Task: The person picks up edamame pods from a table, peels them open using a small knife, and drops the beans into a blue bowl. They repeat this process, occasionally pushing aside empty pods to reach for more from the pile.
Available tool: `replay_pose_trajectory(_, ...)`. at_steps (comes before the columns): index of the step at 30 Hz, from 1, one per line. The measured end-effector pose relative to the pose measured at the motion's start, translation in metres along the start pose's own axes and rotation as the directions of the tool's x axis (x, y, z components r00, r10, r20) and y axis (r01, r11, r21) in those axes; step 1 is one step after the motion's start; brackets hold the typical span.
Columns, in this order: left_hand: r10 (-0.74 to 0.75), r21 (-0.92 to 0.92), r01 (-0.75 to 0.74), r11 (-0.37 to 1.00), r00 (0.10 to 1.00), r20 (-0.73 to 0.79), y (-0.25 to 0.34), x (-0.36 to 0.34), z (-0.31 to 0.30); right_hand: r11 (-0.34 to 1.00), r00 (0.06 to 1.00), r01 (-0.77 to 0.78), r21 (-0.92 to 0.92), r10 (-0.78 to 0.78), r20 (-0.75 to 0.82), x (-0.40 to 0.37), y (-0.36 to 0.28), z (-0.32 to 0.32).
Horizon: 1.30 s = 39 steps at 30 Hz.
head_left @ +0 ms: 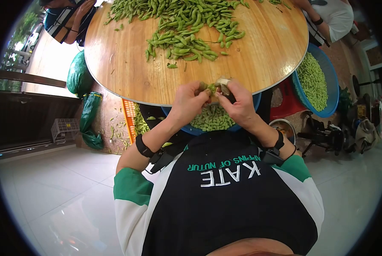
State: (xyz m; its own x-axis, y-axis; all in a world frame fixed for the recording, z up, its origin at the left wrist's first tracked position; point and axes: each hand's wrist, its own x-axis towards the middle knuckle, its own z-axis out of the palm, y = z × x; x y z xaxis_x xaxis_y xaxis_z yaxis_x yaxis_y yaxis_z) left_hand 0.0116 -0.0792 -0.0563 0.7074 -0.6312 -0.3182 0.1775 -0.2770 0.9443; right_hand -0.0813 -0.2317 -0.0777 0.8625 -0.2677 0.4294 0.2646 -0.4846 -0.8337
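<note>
Both my hands meet above the near edge of the round wooden table [135,77]. My left hand [191,100] pinches one side of a small green pod [212,88]. Closed round the pod's other side is my right hand [237,102], with something pale and dark at its fingertips that I cannot make out. Directly below, a blue basin [184,129] holds shelled green beans [214,118]. A large heap of green pods [186,30] lies on the table beyond my hands.
At the right stands a blue basket [334,91] full of beans, beside a red stool [282,106]. Left of my lap is an orange crate [127,117] with pods; green sacks [80,74] lie further left. Two other people sit across the table at both sides.
</note>
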Motion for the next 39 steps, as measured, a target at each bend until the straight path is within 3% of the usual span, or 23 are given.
replay_pose_trajectory(3, -0.005, 0.055, 0.003, 0.999, 0.999, 0.042, 0.000, -0.003, 0.000, 0.998, 0.997, 0.058, -0.027, -0.056, 0.055, 0.002, 0.002, -0.001)
replay_pose_trajectory(5, 0.026, -0.011, -0.025, 1.000, 0.997, 0.072, 0.002, -0.008, 0.001, 0.860, 0.898, -0.409, 0.304, 0.321, 0.302, 0.000, 0.007, -0.004)
replay_pose_trajectory(6, 0.025, -0.012, -0.024, 1.000, 0.997, 0.070, 0.002, -0.009, 0.000, 0.860, 0.897, -0.410, 0.304, 0.321, 0.303, -0.001, 0.007, -0.003)
replay_pose_trajectory(8, -0.045, -0.121, 0.056, 0.991, 0.994, 0.099, 0.002, -0.009, -0.003, 0.970, 0.970, -0.178, 0.163, 0.145, 0.197, -0.003, 0.005, -0.001)
replay_pose_trajectory(9, -0.044, -0.123, 0.056, 0.991, 0.994, 0.096, 0.003, -0.013, -0.009, 0.971, 0.969, -0.177, 0.163, 0.143, 0.201, -0.004, 0.003, -0.003)
replay_pose_trajectory(11, 0.117, 0.278, -0.130, 0.952, 0.991, 0.062, 0.012, -0.028, -0.030, 0.868, 0.865, -0.427, 0.254, 0.310, 0.393, -0.005, -0.003, -0.011)
replay_pose_trajectory(12, 0.135, 0.474, -0.155, 0.867, 0.988, 0.076, 0.028, -0.042, -0.041, 0.867, 0.864, -0.426, 0.258, 0.306, 0.399, -0.006, -0.004, -0.014)
replay_pose_trajectory(14, 0.183, 0.780, -0.223, 0.585, 0.973, 0.140, 0.039, -0.065, -0.071, 0.980, 0.894, -0.055, 0.189, -0.036, 0.446, -0.008, -0.002, -0.020)
replay_pose_trajectory(15, 0.208, 0.875, -0.260, 0.408, 0.960, 0.189, 0.038, -0.072, -0.086, 0.980, 0.875, -0.126, 0.156, 0.036, 0.484, -0.012, -0.001, -0.022)
replay_pose_trajectory(16, 0.210, 0.877, -0.259, 0.405, 0.960, 0.186, 0.036, -0.072, -0.096, 0.980, 0.875, -0.122, 0.158, 0.031, 0.484, -0.013, -0.001, -0.024)
replay_pose_trajectory(18, 0.352, 0.933, -0.309, 0.184, 0.907, 0.231, 0.032, -0.072, -0.109, 0.960, 0.865, -0.198, 0.196, 0.077, 0.496, -0.016, -0.002, -0.024)
replay_pose_trajectory(19, 0.421, 0.911, -0.316, 0.264, 0.888, 0.186, 0.036, -0.061, -0.107, 0.960, 0.865, -0.197, 0.198, 0.076, 0.496, -0.016, -0.004, -0.024)
replay_pose_trajectory(21, 0.467, 0.875, -0.252, 0.414, 0.884, 0.034, 0.020, -0.022, -0.109, 0.764, 0.710, -0.588, 0.267, 0.329, 0.622, -0.015, -0.008, -0.023)
replay_pose_trajectory(23, 0.636, 0.843, -0.360, 0.401, 0.771, 0.027, 0.006, 0.015, -0.101, 0.801, 0.759, -0.531, 0.277, 0.303, 0.577, -0.014, -0.007, -0.020)
replay_pose_trajectory(25, 0.654, 0.831, -0.389, 0.398, 0.755, 0.041, -0.007, 0.040, -0.096, 0.833, 0.798, -0.476, 0.281, 0.275, 0.537, -0.014, -0.006, -0.020)
replay_pose_trajectory(27, 0.662, 0.847, -0.388, 0.364, 0.747, 0.057, -0.016, 0.055, -0.093, 0.654, 0.723, -0.658, 0.374, 0.411, 0.555, -0.015, -0.005, -0.022)
replay_pose_trajectory(31, 0.688, 0.889, -0.387, 0.243, 0.716, 0.123, -0.018, 0.054, -0.092, 0.613, 0.726, -0.670, 0.419, 0.422, 0.543, -0.013, -0.002, -0.018)
replay_pose_trajectory(33, 0.697, 0.816, -0.422, 0.395, 0.716, 0.034, -0.013, 0.046, -0.082, 0.589, 0.750, -0.648, 0.483, 0.382, 0.540, -0.007, 0.000, -0.015)
replay_pose_trajectory(34, 0.696, 0.815, -0.425, 0.394, 0.717, 0.038, -0.008, 0.041, -0.075, 0.587, 0.751, -0.648, 0.485, 0.384, 0.537, -0.003, -0.001, -0.013)
replay_pose_trajectory(35, 0.491, 0.459, -0.405, 0.791, 0.867, -0.080, -0.002, 0.035, -0.066, 0.579, 0.766, -0.633, 0.514, 0.373, 0.523, 0.001, -0.004, -0.011)
replay_pose_trajectory(36, 0.231, -0.011, -0.232, 0.973, 0.971, -0.067, 0.003, 0.029, -0.057, 0.571, 0.782, -0.616, 0.543, 0.361, 0.509, 0.005, -0.007, -0.008)
replay_pose_trajectory(37, 0.232, -0.011, -0.233, 0.972, 0.971, -0.063, 0.006, 0.023, -0.050, 0.572, 0.783, -0.615, 0.543, 0.362, 0.505, 0.008, -0.008, -0.006)
replay_pose_trajectory(39, 0.132, -0.270, -0.113, 0.956, 0.990, 0.053, 0.010, 0.013, -0.037, 0.600, 0.808, -0.576, 0.555, 0.315, 0.497, 0.012, -0.011, -0.001)
